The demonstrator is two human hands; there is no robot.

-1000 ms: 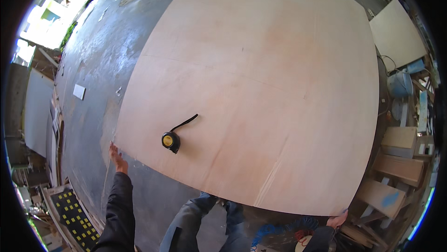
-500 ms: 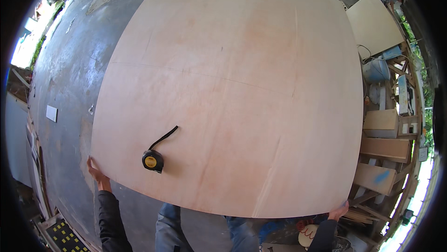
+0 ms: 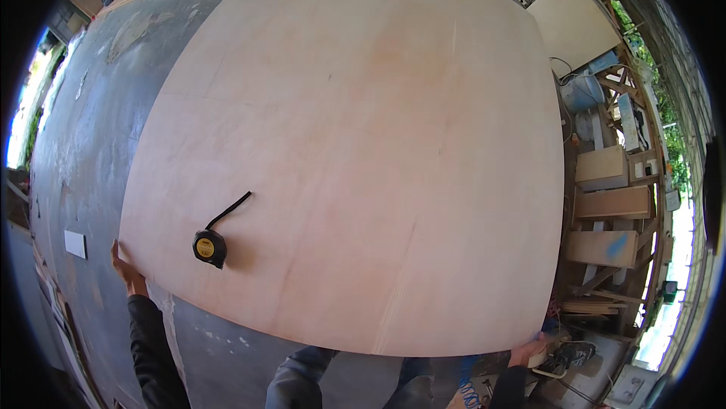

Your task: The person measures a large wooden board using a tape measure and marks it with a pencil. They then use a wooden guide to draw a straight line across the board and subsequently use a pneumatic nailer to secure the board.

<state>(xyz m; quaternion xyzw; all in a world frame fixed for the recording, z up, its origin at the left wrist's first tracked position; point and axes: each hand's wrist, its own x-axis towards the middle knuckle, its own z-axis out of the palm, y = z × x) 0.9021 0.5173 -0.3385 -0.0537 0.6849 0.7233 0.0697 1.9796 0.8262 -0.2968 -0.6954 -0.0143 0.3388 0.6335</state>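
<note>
A large pale plywood sheet (image 3: 340, 167) fills most of the view, with faint lines across its face. My left hand (image 3: 127, 269) grips its near left corner, fingers at the side edge. At the near right corner my right hand (image 3: 529, 350) holds the sheet too, part of its fingers hidden by the board. On top of the plywood, toward the near left, lies a black tape measure (image 3: 209, 247) with a yellow disc and a black wrist strap pointing away. No hand touches the tape measure.
Grey concrete floor (image 3: 91, 152) runs along the left, with a small white rectangle (image 3: 75, 244) on it. To the right stand wooden shelving with boards (image 3: 612, 203), a bluish bucket (image 3: 582, 93) and a pale panel (image 3: 572, 23). A blue coiled hose (image 3: 467, 386) lies near my feet.
The view has shifted, so the sheet and tape measure appear farther left. My legs have moved in a step. Both hands keep their hold on the corners.
</note>
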